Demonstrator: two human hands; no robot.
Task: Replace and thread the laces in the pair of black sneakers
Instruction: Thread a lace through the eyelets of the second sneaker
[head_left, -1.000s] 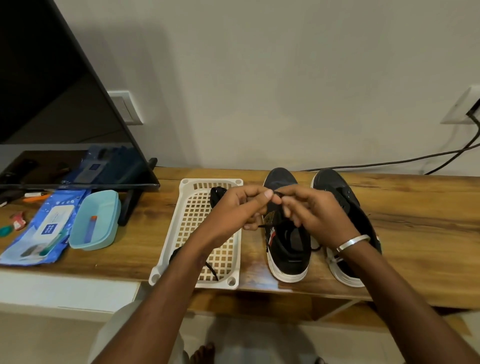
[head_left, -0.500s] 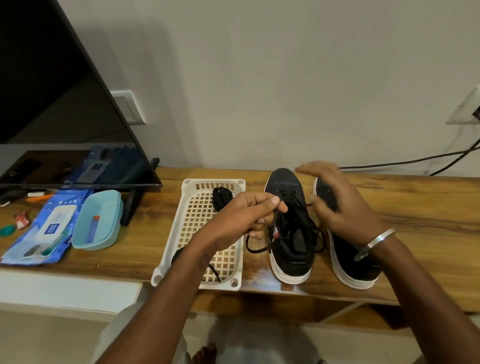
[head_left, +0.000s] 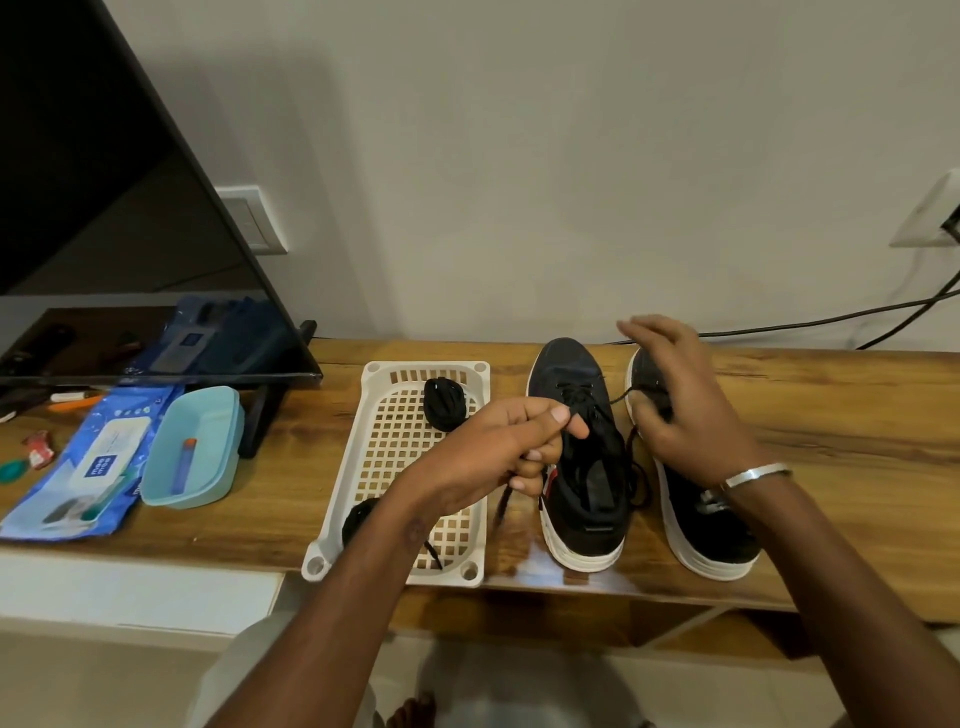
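Note:
Two black sneakers with white soles stand side by side on the wooden table (head_left: 857, 431), toes toward the wall. The left sneaker (head_left: 582, 467) carries a black lace (head_left: 584, 402). My left hand (head_left: 498, 452) pinches one end of that lace at the shoe's left side; the lace tail hangs below my fist. My right hand (head_left: 685, 410) hovers over the right sneaker (head_left: 711, 530) and pinches the lace's other end, pulled taut to the right, with the outer fingers spread. A white lattice tray (head_left: 400, 467) to the left holds two black lace bundles (head_left: 444, 405).
A television (head_left: 104, 208) stands at the left with a blue wipes pack (head_left: 83, 467) and a light-blue lidded box (head_left: 192, 452) in front of it. Black cables (head_left: 831, 317) run along the wall at the right. The table's front edge is close below the shoes.
My right hand left the left hand, swung right over the right sneaker and drew the lace end out sideways. My left hand kept its pinch and barely moved.

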